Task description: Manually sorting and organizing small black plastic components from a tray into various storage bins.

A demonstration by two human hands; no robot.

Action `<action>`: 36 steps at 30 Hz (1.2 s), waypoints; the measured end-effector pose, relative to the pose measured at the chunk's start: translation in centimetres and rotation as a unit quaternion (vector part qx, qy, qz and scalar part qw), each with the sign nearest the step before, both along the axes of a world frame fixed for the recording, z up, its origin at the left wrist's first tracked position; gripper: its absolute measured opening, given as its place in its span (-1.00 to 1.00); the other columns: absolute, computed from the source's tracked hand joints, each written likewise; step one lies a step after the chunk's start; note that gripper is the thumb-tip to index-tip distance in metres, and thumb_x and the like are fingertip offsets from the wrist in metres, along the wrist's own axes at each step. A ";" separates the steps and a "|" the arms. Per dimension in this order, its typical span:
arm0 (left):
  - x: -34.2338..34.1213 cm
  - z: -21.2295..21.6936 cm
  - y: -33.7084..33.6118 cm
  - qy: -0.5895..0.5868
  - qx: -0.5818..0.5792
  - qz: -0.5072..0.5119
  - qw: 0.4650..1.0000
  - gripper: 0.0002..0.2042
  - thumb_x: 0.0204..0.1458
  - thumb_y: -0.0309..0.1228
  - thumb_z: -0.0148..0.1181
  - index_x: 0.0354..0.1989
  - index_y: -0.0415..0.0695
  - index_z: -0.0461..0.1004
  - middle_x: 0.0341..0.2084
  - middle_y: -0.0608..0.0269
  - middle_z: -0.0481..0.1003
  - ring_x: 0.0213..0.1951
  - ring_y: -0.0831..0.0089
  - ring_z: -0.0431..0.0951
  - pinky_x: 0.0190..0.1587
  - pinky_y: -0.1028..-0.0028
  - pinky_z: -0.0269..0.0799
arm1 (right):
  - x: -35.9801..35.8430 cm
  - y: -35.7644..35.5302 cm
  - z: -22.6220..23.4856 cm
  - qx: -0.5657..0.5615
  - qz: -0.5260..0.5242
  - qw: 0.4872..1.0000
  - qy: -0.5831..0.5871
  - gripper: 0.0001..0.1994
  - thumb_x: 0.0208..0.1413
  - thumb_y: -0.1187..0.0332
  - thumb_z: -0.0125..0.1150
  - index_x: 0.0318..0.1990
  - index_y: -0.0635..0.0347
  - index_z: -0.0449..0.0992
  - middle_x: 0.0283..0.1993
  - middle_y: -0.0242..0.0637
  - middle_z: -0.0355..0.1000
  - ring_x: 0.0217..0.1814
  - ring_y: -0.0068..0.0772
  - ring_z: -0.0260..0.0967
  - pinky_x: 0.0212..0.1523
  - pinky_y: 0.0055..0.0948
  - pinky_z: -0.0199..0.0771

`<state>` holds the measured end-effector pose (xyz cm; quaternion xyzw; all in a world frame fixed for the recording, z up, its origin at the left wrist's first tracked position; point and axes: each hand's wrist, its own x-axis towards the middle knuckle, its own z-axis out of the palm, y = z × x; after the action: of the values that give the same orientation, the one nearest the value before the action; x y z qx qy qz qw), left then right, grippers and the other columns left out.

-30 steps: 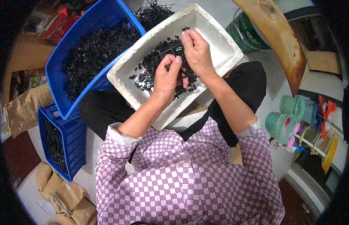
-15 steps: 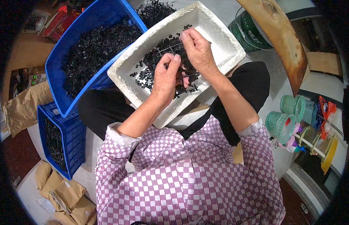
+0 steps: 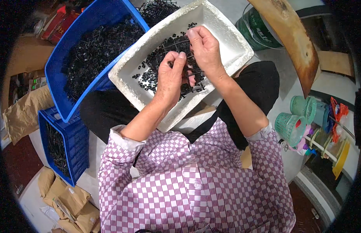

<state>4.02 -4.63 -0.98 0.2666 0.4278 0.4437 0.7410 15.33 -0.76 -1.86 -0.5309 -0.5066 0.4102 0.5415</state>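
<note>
Both hands are over a white foam box [image 3: 223, 37] that rests on my lap. Small black plastic pieces [image 3: 149, 80] lie scattered in its bottom. My left hand [image 3: 170, 75] is closed around a black plastic moulded frame with thin crossing rods [image 3: 194, 88]; part of it sticks out below the fingers. Just to the right and a little farther off, my right hand [image 3: 205, 50] pinches at the same frame's upper rods, thumb against curled fingers. The palms and fingers hide much of the frame.
A large blue crate [image 3: 56, 73] full of black plastic parts stands at the left, with a smaller blue crate [image 3: 77, 139] below it. More black frames [image 3: 159, 9] are heaped behind the box. A green bucket [image 3: 254, 33], a wooden board [image 3: 293, 35] and green baskets [image 3: 291, 126] stand right.
Both hands have shifted slightly away from me and to the left. They keep hold of the black frame. The foam box has moved a touch left.
</note>
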 end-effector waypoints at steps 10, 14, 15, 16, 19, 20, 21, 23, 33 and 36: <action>-0.3 0.7 0.5 -0.001 0.013 -0.078 0.997 -0.82 0.11 -0.30 -0.04 -0.44 -0.11 0.24 -0.61 0.28 0.34 -0.69 0.57 0.35 -0.72 0.58 0.31 | 1.0 1.0 1.0 -0.151 -0.033 0.964 0.218 -0.82 0.12 0.30 -0.03 -0.41 0.19 0.41 -0.71 -0.52 0.16 -0.69 -0.74 0.07 -0.73 -0.67 0.07; -1.7 1.6 -0.2 -0.033 -0.035 -0.102 0.994 -0.83 0.11 -0.30 -0.03 -0.45 -0.10 0.23 -0.61 0.27 0.35 -0.69 0.56 0.35 -0.73 0.57 0.30 | 2.3 2.0 0.5 -0.135 -0.033 0.989 0.058 -0.81 0.11 0.28 -0.01 -0.40 0.21 0.39 -0.69 -0.51 0.14 -0.71 -0.72 0.03 -0.75 -0.68 0.03; -2.0 1.8 -0.4 -0.049 -0.060 -0.108 0.991 -0.83 0.11 -0.30 -0.03 -0.45 -0.10 0.23 -0.61 0.27 0.36 -0.69 0.55 0.36 -0.73 0.57 0.30 | 3.0 2.5 0.2 -0.135 -0.035 0.989 0.056 -0.81 0.11 0.28 -0.01 -0.40 0.21 0.39 -0.69 -0.51 0.14 -0.71 -0.72 0.03 -0.75 -0.68 0.03; -2.1 1.8 -0.6 -0.051 -0.060 -0.110 0.991 -0.83 0.11 -0.30 -0.03 -0.45 -0.10 0.23 -0.61 0.27 0.36 -0.69 0.55 0.36 -0.73 0.57 0.30 | 4.1 3.0 -0.2 -0.117 -0.052 0.987 0.097 -0.81 0.12 0.27 -0.02 -0.38 0.21 0.38 -0.66 -0.50 0.16 -0.71 -0.72 0.03 -0.75 -0.69 0.00; -2.5 1.8 -1.0 -0.053 -0.065 -0.070 0.994 -0.82 0.11 -0.29 -0.03 -0.45 -0.09 0.22 -0.60 0.27 0.37 -0.69 0.55 0.36 -0.71 0.57 0.31 | 5.5 3.2 -1.1 -0.081 -0.073 0.978 0.176 -0.81 0.13 0.26 -0.02 -0.34 0.22 0.35 -0.59 -0.48 0.19 -0.70 -0.72 0.01 -0.76 -0.71 -0.06; -2.8 1.7 -0.9 -0.054 -0.065 -0.063 0.994 -0.82 0.11 -0.29 -0.03 -0.45 -0.09 0.22 -0.60 0.27 0.37 -0.69 0.55 0.36 -0.71 0.57 0.31 | 5.0 2.6 -1.2 -0.117 -0.038 0.967 0.224 -0.81 0.14 0.27 -0.02 -0.33 0.23 0.35 -0.58 -0.48 0.20 -0.69 -0.72 0.00 -0.75 -0.71 -0.05; -3.0 1.5 -0.6 -0.048 -0.056 -0.045 0.996 -0.82 0.11 -0.28 -0.04 -0.45 -0.09 0.22 -0.59 0.27 0.37 -0.69 0.55 0.36 -0.71 0.57 0.31 | 4.6 1.9 -1.3 -0.152 -0.004 0.950 0.271 -0.80 0.14 0.27 -0.02 -0.32 0.24 0.34 -0.57 -0.48 0.20 -0.69 -0.71 0.00 -0.74 -0.71 -0.04; -3.2 1.2 0.1 -0.035 -0.037 -0.013 0.999 -0.81 0.11 -0.26 -0.05 -0.43 -0.08 0.22 -0.58 0.28 0.37 -0.68 0.54 0.36 -0.69 0.58 0.32 | 3.7 0.9 -0.7 -0.187 0.031 0.930 0.316 -0.80 0.14 0.27 -0.02 -0.31 0.25 0.34 -0.56 -0.47 0.21 -0.68 -0.71 0.00 -0.73 -0.71 -0.04; -2.3 -0.7 0.4 0.064 0.042 -0.010 0.997 -0.78 0.13 -0.23 -0.10 -0.41 -0.12 0.23 -0.57 0.30 0.35 -0.68 0.56 0.36 -0.67 0.60 0.30 | 0.3 -0.3 0.7 -0.163 0.230 0.958 0.050 -0.78 0.07 0.24 0.04 -0.44 0.22 0.37 -0.56 -0.43 0.29 -0.58 -0.63 0.19 -0.59 -0.59 0.19; -1.7 -1.3 0.6 0.098 0.072 -0.017 0.992 -0.78 0.13 -0.24 -0.10 -0.40 -0.14 0.23 -0.59 0.30 0.34 -0.68 0.58 0.35 -0.67 0.61 0.29 | 0.6 0.0 -1.3 -0.107 0.178 0.977 -0.044 -0.80 0.06 0.27 0.04 -0.47 0.21 0.37 -0.56 -0.43 0.30 -0.55 -0.63 0.20 -0.58 -0.59 0.21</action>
<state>2.30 -4.04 -2.25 0.3686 0.4607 0.4322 0.6820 15.96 -0.78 -3.13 -0.5046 -0.5695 0.5285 0.3765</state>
